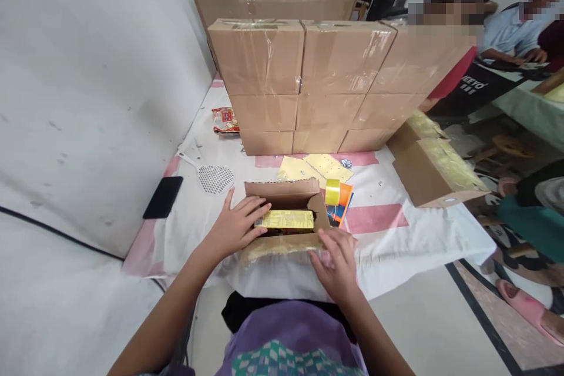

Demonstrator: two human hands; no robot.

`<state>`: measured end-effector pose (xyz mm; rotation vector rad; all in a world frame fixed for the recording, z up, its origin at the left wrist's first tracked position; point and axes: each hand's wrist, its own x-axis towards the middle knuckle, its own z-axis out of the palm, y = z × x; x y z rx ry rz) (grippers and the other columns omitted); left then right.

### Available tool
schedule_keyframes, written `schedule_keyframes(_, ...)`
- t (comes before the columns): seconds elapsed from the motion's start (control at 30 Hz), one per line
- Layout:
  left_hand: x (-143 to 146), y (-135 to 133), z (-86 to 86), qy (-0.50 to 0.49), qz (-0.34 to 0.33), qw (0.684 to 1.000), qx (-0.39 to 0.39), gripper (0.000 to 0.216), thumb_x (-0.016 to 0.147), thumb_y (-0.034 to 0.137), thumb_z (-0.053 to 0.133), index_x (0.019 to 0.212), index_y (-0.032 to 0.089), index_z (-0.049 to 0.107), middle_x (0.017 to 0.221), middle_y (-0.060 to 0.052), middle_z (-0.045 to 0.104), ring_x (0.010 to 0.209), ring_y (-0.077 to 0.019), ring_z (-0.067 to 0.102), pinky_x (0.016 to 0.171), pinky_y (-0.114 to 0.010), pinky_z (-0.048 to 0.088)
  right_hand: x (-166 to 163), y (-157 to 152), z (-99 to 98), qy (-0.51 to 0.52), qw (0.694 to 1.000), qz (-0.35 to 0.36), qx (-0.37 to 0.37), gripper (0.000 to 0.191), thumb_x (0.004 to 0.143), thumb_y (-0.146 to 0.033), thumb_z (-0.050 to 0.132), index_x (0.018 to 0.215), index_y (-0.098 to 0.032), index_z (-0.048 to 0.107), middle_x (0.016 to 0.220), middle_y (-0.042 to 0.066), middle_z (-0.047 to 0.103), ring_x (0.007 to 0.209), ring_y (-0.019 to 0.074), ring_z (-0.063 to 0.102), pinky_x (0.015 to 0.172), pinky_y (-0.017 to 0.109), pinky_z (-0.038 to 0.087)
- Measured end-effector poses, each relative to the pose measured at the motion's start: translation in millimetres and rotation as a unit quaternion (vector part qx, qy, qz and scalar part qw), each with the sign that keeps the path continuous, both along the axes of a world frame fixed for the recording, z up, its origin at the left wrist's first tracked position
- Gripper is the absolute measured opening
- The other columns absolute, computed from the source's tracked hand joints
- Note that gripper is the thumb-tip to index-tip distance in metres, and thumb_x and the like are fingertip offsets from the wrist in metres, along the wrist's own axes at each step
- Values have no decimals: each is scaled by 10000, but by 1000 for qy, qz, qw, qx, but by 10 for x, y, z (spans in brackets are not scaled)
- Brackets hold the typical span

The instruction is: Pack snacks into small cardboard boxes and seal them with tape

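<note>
L hand point(242, 220) splayed, R hand point(338, 259) on carton point(286, 242), grip unclear, contents point(277, 232) under yellow pk point(288, 220) obscured

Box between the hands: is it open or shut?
Open: the box has its far flap standing up, and a yellow pack shows inside.

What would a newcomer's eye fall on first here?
Probably the stack of taped cardboard boxes on the far part of the table. At the near edge, left fingers and right fingers touch an open carton holding a yellow box. A yellow tape roll sits just right of it.
</note>
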<state>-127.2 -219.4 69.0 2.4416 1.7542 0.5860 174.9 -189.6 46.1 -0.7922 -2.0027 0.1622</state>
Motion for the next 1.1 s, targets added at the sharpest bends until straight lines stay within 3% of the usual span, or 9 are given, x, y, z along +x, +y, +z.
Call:
schedule_keyframes(0.13,-88,-150,-240,-212,29,972,102,813,956,771,148,1478,277,528,1412,-127,599,1326,-307,539,1205,-554,306,-30,291,5,53,984,-66,-154,682,887,-305,724,1499,-289,426,1310,137,571,1236,309,549,991,525,495)
schedule_keyframes(0.2,14,-214,-383,-281,101,949,100,805,948,781,262,1539,262,437,1510,-151,491,1412,-334,452,1188,-554,345,-70,418,-69,75,958,-59,-269,788,886,-358,705,1566,-276,315,1427,159,507,1315,309,521,1010,520,514)
schedule_keyframes(0.3,254,-238,-542,-332,204,921,27,776,982,547,530,1632,297,188,1648,-148,291,1527,-329,299,1199,-546,338,-108,584,-186,99,914,18,-393,860,903,-383,661,1617,-276,194,1507,154,478,1340,280,539,1029,471,528)
schedule_keyframes(0.4,379,-203,-549,-374,211,903,7,873,987,389,562,1644,328,-10,1655,-144,288,1512,-291,344,1174,-510,383,-106,719,-179,122,907,89,-393,832,930,-351,637,1623,-325,179,1584,115,432,1396,255,504,1090,449,484)
schedule_keyframes(0.63,368,-178,-16,-35,98,994,20,393,994,325,581,1385,355,585,1253,-33,695,1206,-247,608,1195,-559,232,-12,808,38,-27,958,185,-216,202,973,-278,577,1088,-303,741,1064,52,760,1364,328,516,1136,592,335)
schedule_keyframes(0.73,466,-154,107,50,94,994,-21,586,934,510,645,1467,292,533,1289,-89,678,1181,-295,603,1177,-582,236,146,864,-116,67,977,45,-198,224,954,-316,598,1155,-276,690,1190,82,698,1279,313,563,1103,580,384)
schedule_keyframes(0.87,573,-39,26,102,124,987,-31,605,848,472,753,1414,320,604,1269,-113,662,1163,-343,577,1136,-603,304,370,1172,-509,303,887,-140,-319,397,858,-442,712,1170,-252,555,1188,86,633,1141,256,626,997,490,513)
schedule_keyframes(0.97,580,104,-68,101,131,986,-21,594,853,401,754,1421,322,598,1284,-128,648,1177,-357,571,1141,-624,296,425,1447,-723,301,837,-56,-454,552,752,-525,795,1139,-219,546,1090,82,683,1001,245,676,880,435,565)
schedule_keyframes(1.1,573,260,-68,79,151,985,6,566,918,253,645,1470,319,537,1364,-143,613,1250,-357,561,1168,-669,216,398,1571,-757,190,848,20,-494,497,796,-552,757,1067,-146,665,1021,118,742,906,261,694,830,425,560)
